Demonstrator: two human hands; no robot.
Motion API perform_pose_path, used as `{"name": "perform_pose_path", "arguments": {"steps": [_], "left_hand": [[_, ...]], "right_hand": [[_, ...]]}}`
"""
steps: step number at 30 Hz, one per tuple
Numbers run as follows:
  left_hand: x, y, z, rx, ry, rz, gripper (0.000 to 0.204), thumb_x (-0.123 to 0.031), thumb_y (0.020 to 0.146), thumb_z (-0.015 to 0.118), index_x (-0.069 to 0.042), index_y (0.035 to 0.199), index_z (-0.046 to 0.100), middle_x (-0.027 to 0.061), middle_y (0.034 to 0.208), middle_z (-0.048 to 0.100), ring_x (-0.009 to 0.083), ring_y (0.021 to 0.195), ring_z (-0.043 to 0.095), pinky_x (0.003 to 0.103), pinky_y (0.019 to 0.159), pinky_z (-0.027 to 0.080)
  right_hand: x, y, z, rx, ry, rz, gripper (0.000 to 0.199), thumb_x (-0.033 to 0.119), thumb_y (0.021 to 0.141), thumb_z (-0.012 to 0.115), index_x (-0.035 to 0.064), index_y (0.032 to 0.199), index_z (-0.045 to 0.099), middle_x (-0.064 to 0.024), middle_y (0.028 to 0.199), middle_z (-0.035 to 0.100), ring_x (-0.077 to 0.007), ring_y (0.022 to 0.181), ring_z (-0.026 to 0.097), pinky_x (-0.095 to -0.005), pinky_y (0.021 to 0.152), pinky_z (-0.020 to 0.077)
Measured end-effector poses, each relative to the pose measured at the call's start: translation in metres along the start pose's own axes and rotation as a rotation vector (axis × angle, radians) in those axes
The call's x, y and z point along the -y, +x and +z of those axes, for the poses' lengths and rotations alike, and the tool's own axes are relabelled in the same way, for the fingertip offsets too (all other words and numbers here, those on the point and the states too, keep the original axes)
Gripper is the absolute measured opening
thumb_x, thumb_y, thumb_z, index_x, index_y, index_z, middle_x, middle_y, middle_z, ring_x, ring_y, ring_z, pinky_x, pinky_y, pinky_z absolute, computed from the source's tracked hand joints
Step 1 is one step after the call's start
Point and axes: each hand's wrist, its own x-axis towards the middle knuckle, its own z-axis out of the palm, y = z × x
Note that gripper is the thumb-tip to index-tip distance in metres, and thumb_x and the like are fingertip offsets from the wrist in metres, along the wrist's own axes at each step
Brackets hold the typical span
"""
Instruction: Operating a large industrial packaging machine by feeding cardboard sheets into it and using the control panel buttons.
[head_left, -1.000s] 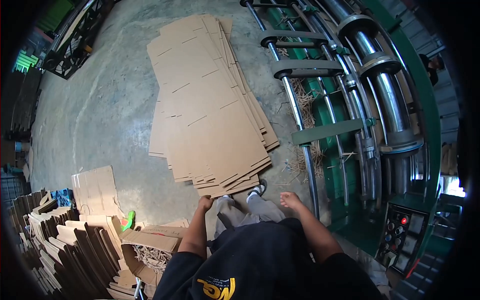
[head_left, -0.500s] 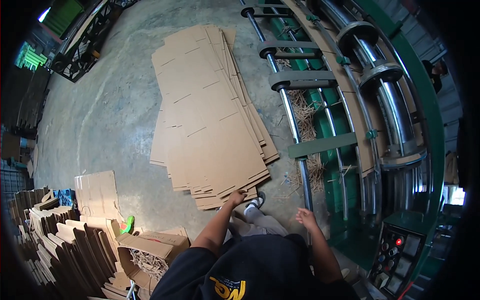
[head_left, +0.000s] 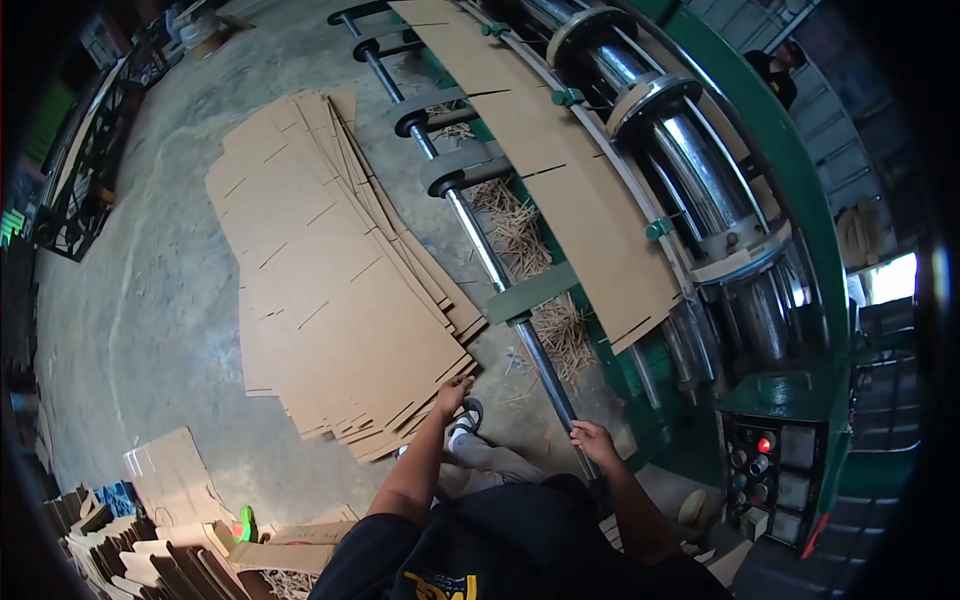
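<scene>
My left hand (head_left: 454,396) is at the near right corner of a fanned stack of slotted brown cardboard sheets (head_left: 330,270) on the floor. Its fingers are closed; whether they pinch a sheet edge cannot be made out. Beside the near end of a long shiny metal bar (head_left: 545,375) is my right hand (head_left: 596,444), fingers loosely curled and apart, holding nothing visible. Contact with the bar is unclear. Beyond the bar, a slotted cardboard sheet (head_left: 560,185) lies along the green machine (head_left: 800,180), beside its large metal rollers (head_left: 690,165).
A control box (head_left: 775,465) with a lit red button stands at my right. Cardboard scraps (head_left: 560,335) litter the space behind the bar. At lower left are upright cardboard pieces (head_left: 150,560) and a carton (head_left: 285,560) of scraps. Another person (head_left: 778,75) is behind the machine.
My view has swung right. My right hand has come up to the metal bar. The sheet on the machine has slid left, toward the bar. My left hand stays at the stack's corner.
</scene>
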Motion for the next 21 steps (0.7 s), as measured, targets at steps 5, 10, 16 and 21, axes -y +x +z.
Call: {"name": "perform_pose_path", "arguments": {"steps": [5, 10, 16, 21], "left_hand": [[-0.009, 0.013, 0.023, 0.004, -0.065, -0.024, 0.048, -0.037, 0.079, 0.061, -0.009, 0.116, 0.051, -0.0016, 0.094, 0.058, 0.0102, 0.081, 0.051, 0.033, 0.073, 0.042], [-0.017, 0.027, 0.039, 0.039, -0.152, -0.081, 0.074, -0.045, 0.073, 0.064, -0.008, 0.130, 0.035, 0.0060, 0.114, 0.048, 0.0182, 0.103, 0.045, 0.040, 0.086, 0.037], [-0.031, 0.028, 0.039, 0.025, -0.270, -0.071, 0.087, -0.046, 0.070, 0.067, -0.007, 0.136, 0.025, 0.0109, 0.130, 0.038, 0.0244, 0.118, 0.038, 0.044, 0.095, 0.031], [-0.048, -0.004, 0.011, -0.024, -0.353, -0.008, 0.072, -0.033, 0.075, 0.067, -0.009, 0.132, 0.031, 0.0032, 0.098, 0.058, 0.0126, 0.086, 0.052, 0.028, 0.073, 0.041]], "right_hand": [[0.022, -0.012, 0.002, -0.028, -0.084, -0.095, 0.029, 0.010, 0.087, 0.050, 0.0007, 0.114, 0.052, -0.0085, 0.087, 0.062, -0.0120, 0.075, 0.061, -0.0233, 0.063, 0.0479], [0.039, -0.021, 0.006, -0.068, -0.103, -0.187, 0.029, 0.008, 0.086, 0.050, 0.0003, 0.114, 0.053, -0.0090, 0.087, 0.063, -0.0120, 0.075, 0.061, -0.0243, 0.065, 0.0490], [0.082, -0.034, 0.025, -0.183, -0.366, -0.265, 0.042, 0.009, 0.080, 0.057, 0.0042, 0.121, 0.048, -0.0161, 0.103, 0.058, -0.0218, 0.088, 0.059, -0.0316, 0.075, 0.0480], [0.120, -0.040, 0.062, -0.353, -0.882, -0.489, 0.062, 0.010, 0.070, 0.064, 0.0100, 0.127, 0.041, -0.0187, 0.118, 0.049, -0.0319, 0.104, 0.051, -0.0390, 0.085, 0.0432]]}}
